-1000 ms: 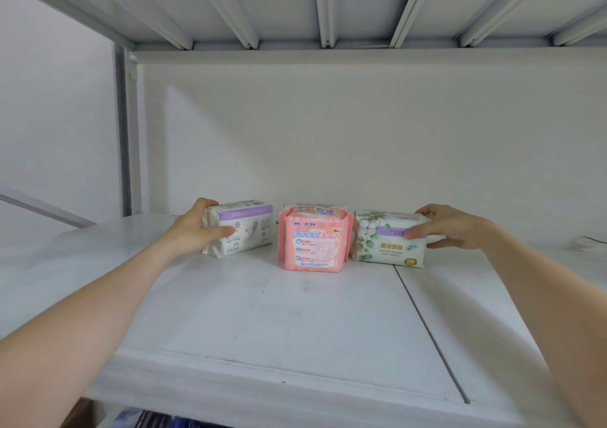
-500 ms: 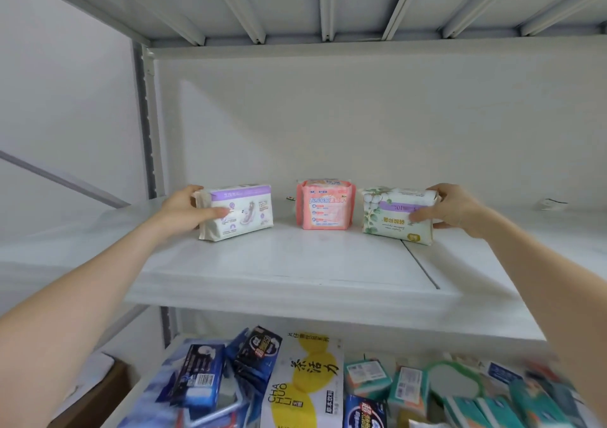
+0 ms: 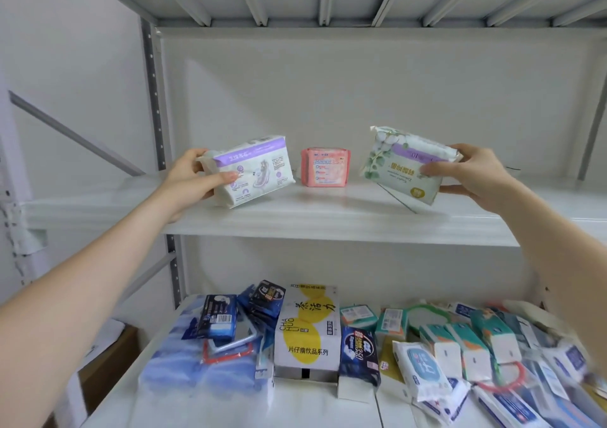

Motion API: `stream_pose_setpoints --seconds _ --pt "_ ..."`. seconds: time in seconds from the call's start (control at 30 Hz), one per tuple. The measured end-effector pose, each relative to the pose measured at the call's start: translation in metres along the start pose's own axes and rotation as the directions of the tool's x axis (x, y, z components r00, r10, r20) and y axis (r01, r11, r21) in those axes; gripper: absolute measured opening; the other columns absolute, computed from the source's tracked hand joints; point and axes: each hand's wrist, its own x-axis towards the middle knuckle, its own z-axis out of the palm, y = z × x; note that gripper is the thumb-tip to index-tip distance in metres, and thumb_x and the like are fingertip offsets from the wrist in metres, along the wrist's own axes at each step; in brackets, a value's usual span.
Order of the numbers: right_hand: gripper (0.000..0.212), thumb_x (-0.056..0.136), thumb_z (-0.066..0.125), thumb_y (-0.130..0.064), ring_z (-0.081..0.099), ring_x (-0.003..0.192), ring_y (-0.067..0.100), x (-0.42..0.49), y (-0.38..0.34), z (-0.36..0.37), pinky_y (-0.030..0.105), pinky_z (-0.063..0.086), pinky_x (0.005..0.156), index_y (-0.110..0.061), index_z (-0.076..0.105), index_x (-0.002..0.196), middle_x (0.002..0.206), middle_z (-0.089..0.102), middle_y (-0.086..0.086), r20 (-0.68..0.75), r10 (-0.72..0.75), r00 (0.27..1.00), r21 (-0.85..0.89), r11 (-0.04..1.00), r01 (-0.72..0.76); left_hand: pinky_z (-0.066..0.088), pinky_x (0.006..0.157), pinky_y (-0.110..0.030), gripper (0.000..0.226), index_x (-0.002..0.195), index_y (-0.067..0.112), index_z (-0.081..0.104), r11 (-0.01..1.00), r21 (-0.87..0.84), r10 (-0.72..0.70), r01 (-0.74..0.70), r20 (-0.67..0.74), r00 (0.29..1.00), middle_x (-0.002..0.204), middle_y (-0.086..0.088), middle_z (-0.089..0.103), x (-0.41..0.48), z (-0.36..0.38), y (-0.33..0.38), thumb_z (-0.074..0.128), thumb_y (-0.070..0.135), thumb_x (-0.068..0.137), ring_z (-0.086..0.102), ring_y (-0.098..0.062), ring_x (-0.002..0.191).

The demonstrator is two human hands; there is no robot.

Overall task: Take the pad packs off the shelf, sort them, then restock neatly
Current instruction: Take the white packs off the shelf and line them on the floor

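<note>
Up at the middle shelf, both hands are clamped on packs. The left hand (image 3: 193,178) grips the purple-banded pack (image 3: 259,171) by its left end, thumb laid across the front face and fingers wrapped behind. That pack is tilted, right side up and left corner low. Whether the low corner touches the shelf (image 3: 328,220) is hard to call from here.

Over on the other side, the right hand (image 3: 473,174) has the leaf-printed pack (image 3: 404,165) pinched at its right end, with one digit across the front and the others curled around the edge. This one is tilted too, with its left end high and its lower corner just over the shelf board.

Between the two, the pink pack (image 3: 325,166) stands upright on the shelf. It is set back towards the rear wall, apart from both hands and untouched.

Down below, the lower shelf (image 3: 312,401) is crowded. A white box with yellow circles (image 3: 305,325) sits in the middle, dark blue packs (image 3: 220,316) lean on its left, and blue-wrapped bundles (image 3: 177,362) sit at the front left. To the right, teal and white packs (image 3: 473,339) lie jumbled, and the far right edge is blurred. A grey perforated upright (image 3: 152,82) runs up the rack's left side.
</note>
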Motion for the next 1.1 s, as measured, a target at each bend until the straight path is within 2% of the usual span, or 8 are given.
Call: stream_pose_setpoints --seconds 0.2,0.37,0.53,0.73,0.93,1.0,1.1 --pt "0.045 0.069 0.085 -0.008 0.074 0.089 0.016 -0.058 -0.014 -0.004 0.034 0.061 0.069 -0.009 0.064 0.109 0.101 0.074 0.003 -0.016 -0.019 1.000 0.043 0.999 0.019 0.056 0.064 -0.018 0.058 0.122 0.016 0.052 0.997 -0.063 0.042 -0.037 0.076 0.996 0.114 0.003 0.067 -0.044 0.010 0.014 0.083 0.017 0.073 0.070 -0.003 0.092" --pt "0.049 0.071 0.084 -0.007 0.073 0.092 0.017 -0.102 -0.014 -0.019 0.034 0.061 0.069 -0.005 0.063 0.114 0.106 0.073 0.007 -0.008 0.017 1.000 0.075 0.997 -0.016 0.057 0.065 -0.021 0.058 0.118 0.016 0.054 0.997 -0.080 0.010 0.000 0.125 0.992 0.112 0.002 0.069 -0.088 0.022 0.022 0.085 0.016 0.069 0.071 -0.007 0.091" --pt "0.049 0.071 0.083 -0.009 0.073 0.093 0.017 -0.140 -0.004 -0.042 0.038 0.061 0.071 -0.005 0.062 0.115 0.108 0.073 0.007 0.008 0.043 0.999 0.090 0.995 -0.043 0.057 0.063 -0.021 0.064 0.109 0.022 0.057 0.996 -0.081 -0.030 0.043 0.159 0.987 0.106 0.004 0.071 -0.142 0.032 0.030 0.087 0.027 0.053 0.072 -0.009 0.089" --pt "0.050 0.072 0.083 -0.009 0.073 0.096 0.020 -0.197 0.021 -0.067 0.037 0.061 0.071 -0.007 0.062 0.117 0.111 0.072 0.007 0.092 0.087 0.992 0.116 0.988 -0.098 0.057 0.061 -0.023 0.061 0.104 0.023 0.055 0.988 -0.043 -0.135 0.146 0.198 0.971 0.102 0.002 0.073 -0.227 0.057 0.024 0.086 0.026 0.051 0.073 -0.011 0.088" --pt "0.062 0.059 0.089 -0.013 0.073 0.093 0.022 -0.270 0.061 -0.089 0.039 0.062 0.071 -0.010 0.061 0.114 0.110 0.072 0.006 0.131 0.183 0.974 0.090 0.976 -0.196 0.058 0.063 -0.026 0.051 0.102 0.020 0.055 0.964 0.032 -0.264 0.265 0.266 0.927 0.104 -0.001 0.071 -0.307 0.082 -0.007 0.086 0.008 0.063 0.072 -0.010 0.088" --pt "0.064 0.056 0.089 -0.017 0.074 0.092 0.021 -0.295 0.077 -0.094 0.035 0.061 0.070 -0.012 0.061 0.114 0.108 0.073 0.004 0.132 0.211 0.969 0.059 0.974 -0.220 0.059 0.071 -0.029 0.057 0.105 0.020 0.056 0.951 0.068 -0.307 0.301 0.308 0.900 0.108 -0.004 0.069 -0.329 0.085 -0.022 0.087 0.012 0.058 0.071 -0.012 0.093" --pt "0.060 0.062 0.088 -0.011 0.074 0.091 0.020 -0.329 0.103 -0.098 0.034 0.062 0.071 -0.014 0.061 0.116 0.108 0.073 0.004 0.127 0.264 0.956 0.020 0.963 -0.268 0.056 0.086 -0.038 0.071 0.108 0.022 0.057 0.932 0.127 -0.361 0.338 0.359 0.860 0.111 -0.004 0.068 -0.360 0.090 -0.043 0.090 0.028 0.045 0.066 -0.017 0.106"
